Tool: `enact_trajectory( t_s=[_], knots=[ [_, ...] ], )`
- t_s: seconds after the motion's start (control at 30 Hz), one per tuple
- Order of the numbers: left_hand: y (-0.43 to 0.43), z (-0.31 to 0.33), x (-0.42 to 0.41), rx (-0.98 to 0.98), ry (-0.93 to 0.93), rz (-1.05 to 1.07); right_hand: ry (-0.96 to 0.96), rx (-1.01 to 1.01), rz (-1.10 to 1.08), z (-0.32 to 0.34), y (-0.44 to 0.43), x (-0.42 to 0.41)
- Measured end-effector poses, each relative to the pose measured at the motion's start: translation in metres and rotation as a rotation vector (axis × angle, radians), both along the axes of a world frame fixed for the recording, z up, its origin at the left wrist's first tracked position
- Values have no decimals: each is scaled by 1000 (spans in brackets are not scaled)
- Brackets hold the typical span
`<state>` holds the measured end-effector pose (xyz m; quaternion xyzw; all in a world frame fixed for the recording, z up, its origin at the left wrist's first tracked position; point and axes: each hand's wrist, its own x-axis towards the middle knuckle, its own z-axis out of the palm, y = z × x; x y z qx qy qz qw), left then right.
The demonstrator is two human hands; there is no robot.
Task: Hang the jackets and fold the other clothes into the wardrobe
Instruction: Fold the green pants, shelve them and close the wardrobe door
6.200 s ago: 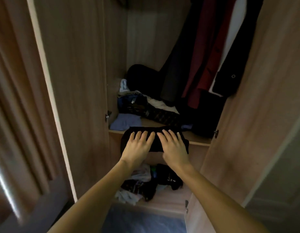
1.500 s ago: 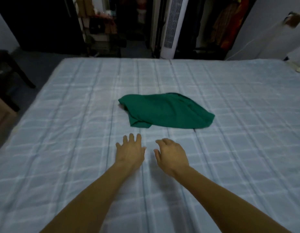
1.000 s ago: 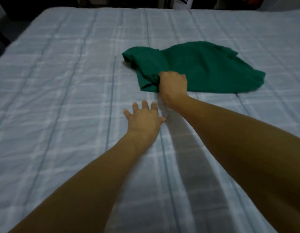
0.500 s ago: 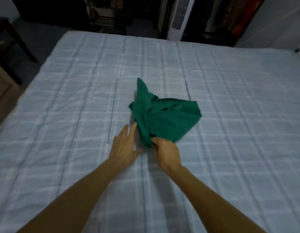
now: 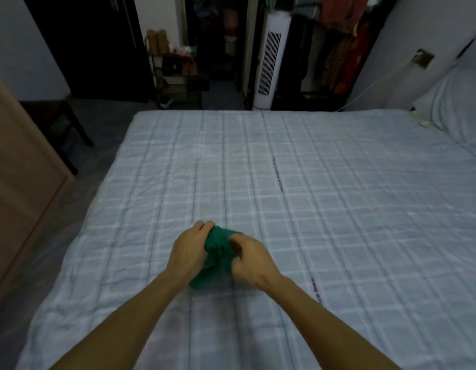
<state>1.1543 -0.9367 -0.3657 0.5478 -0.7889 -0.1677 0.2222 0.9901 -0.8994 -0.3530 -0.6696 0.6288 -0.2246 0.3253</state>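
**A:** We've got the green garment [image 5: 217,251] bunched into a tight wad, right between the two hands, low over the near middle of the bed [image 5: 338,209].

**B:** And both hands are on it. The left hand [image 5: 190,249] has its fingers curled over the top of the cloth. The right hand [image 5: 251,259] is clenched on the other side, fabric gathered under its fingers.

**A:** Does the bottom of the bundle touch the sheet? We can't tell from up here; it hangs just at the wrists.

**B:** Around it we see a pale blue checked sheet, rumpled along the left edge. A pillow [image 5: 455,110] in the same check sits at the far right.

**A:** Past the far edge of the bed stands a white tower fan [image 5: 267,62], upright, with hanging clothes [image 5: 343,41] just to its right.

**B:** To its left we have a small rack [image 5: 178,76] loaded with odds and ends. A dark stool [image 5: 58,116] stands on the floor at left, with light wooden furniture [image 5: 20,188] nearer us.
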Motion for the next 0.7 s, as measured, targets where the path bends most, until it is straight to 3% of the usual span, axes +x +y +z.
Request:
enact_trajectory(
  t_s=[0.1, 0.33, 0.5, 0.7],
  knots=[
    [32, 59, 18, 0, 113, -5, 38, 33, -65, 50, 26, 2],
    [103, 175, 49, -113, 189, -119, 65, -85, -49, 163, 101, 45],
    [153, 247, 69, -262, 303, -134, 150, -100, -30, 205, 158, 59],
    [222, 299, 74, -295, 322, -187, 85, -11, -127, 243, 221, 55]
  ],
)
